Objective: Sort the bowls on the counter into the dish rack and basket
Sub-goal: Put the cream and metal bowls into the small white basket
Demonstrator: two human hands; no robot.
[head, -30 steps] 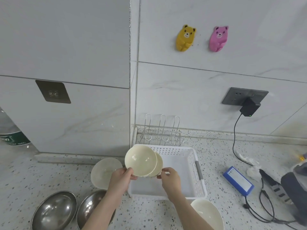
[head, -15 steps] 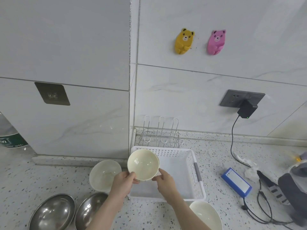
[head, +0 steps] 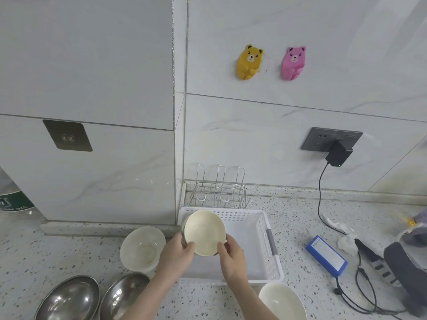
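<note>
Both hands lift cream bowls over the white basket

The left hand (head: 176, 255) and right hand (head: 233, 257) grip what looks like a nested pair of cream bowls (head: 204, 232) above the white basket (head: 272, 257). The wire dish rack (head: 219, 192) beyond them stands bare, so sorting has barely begun: two cream bowls (head: 142, 248) (head: 282, 301) and two steel bowls (head: 69, 299) (head: 124, 294) wait beside the wrists. The green bottle label (head: 13, 202) far left is unreadable
</note>
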